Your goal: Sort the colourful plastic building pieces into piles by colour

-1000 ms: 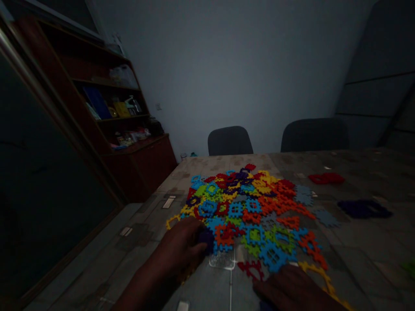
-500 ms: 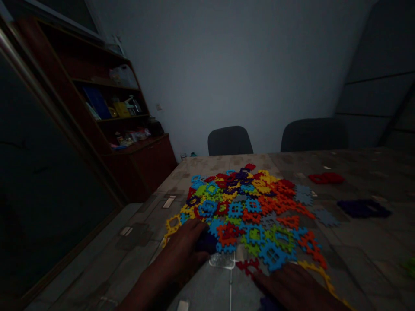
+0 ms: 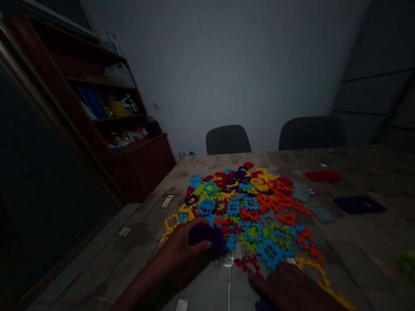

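Note:
My left hand [image 3: 184, 246] is closed on a dark purple toothed interlocking building piece [image 3: 207, 239], the thumb lying across its face. It holds the piece at the near left edge of a heap of flat plastic building pieces [image 3: 233, 207] in blue, red, yellow, green, orange and grey. At the bottom of the view, palm down, my right hand [image 3: 288, 287] has its fingers curled over another purple building piece [image 3: 264, 304], mostly hidden beneath it. A red building piece [image 3: 248, 263] lies just beyond its fingertip, and a yellow one [image 3: 316, 270] is beside it.
On the right of the patterned table [image 3: 363, 242] lie a red group of pieces [image 3: 324, 175], a purple group [image 3: 359, 204] and some green pieces [image 3: 407, 261]. Two dark chairs [image 3: 228, 139] stand beyond the far edge. A wooden cabinet [image 3: 136, 166] is at the left.
My left hand has lifted and tilted the purple piece from the heap's edge, so its face now shows. My right hand has barely shifted.

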Demonstrator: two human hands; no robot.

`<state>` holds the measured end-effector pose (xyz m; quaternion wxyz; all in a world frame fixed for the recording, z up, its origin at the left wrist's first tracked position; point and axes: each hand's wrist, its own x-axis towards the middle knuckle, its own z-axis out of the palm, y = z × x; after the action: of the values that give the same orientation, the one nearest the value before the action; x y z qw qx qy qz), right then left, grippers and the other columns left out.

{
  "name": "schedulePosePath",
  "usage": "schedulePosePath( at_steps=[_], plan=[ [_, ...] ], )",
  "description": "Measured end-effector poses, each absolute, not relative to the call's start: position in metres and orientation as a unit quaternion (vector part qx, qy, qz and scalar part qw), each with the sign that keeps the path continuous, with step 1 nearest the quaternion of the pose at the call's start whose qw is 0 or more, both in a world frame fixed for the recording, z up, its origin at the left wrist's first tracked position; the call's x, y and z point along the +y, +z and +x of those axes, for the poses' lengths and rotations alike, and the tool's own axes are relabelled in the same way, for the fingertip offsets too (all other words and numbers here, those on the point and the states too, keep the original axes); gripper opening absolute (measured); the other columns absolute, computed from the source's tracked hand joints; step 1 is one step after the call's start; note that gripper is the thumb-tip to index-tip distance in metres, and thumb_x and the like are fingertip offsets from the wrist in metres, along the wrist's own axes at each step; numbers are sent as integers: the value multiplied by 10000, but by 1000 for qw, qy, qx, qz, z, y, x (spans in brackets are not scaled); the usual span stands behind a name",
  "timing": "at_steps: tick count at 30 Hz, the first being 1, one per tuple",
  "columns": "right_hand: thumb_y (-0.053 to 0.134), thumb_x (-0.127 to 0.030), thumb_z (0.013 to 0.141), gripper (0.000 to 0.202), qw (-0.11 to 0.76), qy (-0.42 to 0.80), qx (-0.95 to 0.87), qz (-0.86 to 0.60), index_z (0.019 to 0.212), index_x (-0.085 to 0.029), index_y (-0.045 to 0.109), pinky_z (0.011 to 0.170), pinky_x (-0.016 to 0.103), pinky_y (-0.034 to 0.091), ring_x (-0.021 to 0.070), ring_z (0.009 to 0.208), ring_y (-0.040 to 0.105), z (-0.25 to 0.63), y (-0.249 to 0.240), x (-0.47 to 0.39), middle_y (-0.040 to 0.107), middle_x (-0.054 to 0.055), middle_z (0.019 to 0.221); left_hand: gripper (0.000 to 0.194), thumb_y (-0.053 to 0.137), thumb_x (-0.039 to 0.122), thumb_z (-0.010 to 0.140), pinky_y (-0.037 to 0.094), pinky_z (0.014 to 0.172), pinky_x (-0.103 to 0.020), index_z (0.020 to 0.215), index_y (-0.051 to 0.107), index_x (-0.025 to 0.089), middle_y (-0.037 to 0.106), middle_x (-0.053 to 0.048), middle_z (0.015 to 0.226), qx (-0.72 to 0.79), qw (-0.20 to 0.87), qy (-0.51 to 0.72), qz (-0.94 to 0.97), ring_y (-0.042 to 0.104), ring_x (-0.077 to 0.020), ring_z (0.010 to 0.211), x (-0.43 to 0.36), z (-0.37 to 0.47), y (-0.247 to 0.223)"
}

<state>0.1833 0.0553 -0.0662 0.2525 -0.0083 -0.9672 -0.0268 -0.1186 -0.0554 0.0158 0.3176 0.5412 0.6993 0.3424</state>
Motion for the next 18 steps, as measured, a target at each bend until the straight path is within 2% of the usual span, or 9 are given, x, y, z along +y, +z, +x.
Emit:
schedulePosePath(
  at_steps=[4,5,7,9,10,14,18],
  plan=[
    [631,-462,1044,590,237,38,-970,-41,1550,-225,443,739,304,537,211,820,734,193,-51,64,797,41,1030,350,691,416,748,481,645,-272,976,711,151,753,-59,873,649,427,361,515,668,-214,752,-59,-84,-9],
    [658,-452,1022,617,232,57,-970,-49,1559,-236,444,770,309,552,221,867,742,196,-46,64,799,53,1081,331,701,387,739,475,640,-264,973,719,153,753,-46,863,638,449,360,512,664,-205,742,-60,-77,-14],
    [712,-284,945,647,221,81,-970,-68,1546,-241,479,817,316,568,232,936,749,201,-35,64,797,64,1135,294,727,311,719,475,663,-258,978,744,174,755,-16,868,638,457,343,516,663,-199,766,-62,-64,-18],
    [686,-111,844,666,214,84,-969,-86,1482,-247,553,839,323,578,232,955,754,203,-27,63,801,56,1134,295,733,237,711,480,694,-267,1001,771,203,758,1,882,661,425,316,532,670,-211,815,-62,-57,-16],
    [662,-74,813,662,215,82,-968,-95,1447,-250,585,834,329,586,233,947,758,202,-24,62,805,52,1122,324,724,205,714,487,720,-276,1033,779,217,765,3,911,672,400,307,542,679,-220,848,-62,-54,-14],
    [614,-85,838,572,219,88,-965,-116,1382,-260,647,787,335,612,225,902,774,197,-22,62,816,47,1089,430,677,141,749,506,821,-308,1154,776,249,787,-3,1040,675,324,319,581,699,-232,932,-59,-55,-6],
    [589,-98,891,438,249,64,-961,-105,1304,-212,679,756,328,621,218,852,785,196,-23,63,824,76,1050,379,641,199,873,536,868,-355,1230,758,253,791,-46,1124,696,253,312,595,705,-251,964,-59,-65,-9]
  ],
)
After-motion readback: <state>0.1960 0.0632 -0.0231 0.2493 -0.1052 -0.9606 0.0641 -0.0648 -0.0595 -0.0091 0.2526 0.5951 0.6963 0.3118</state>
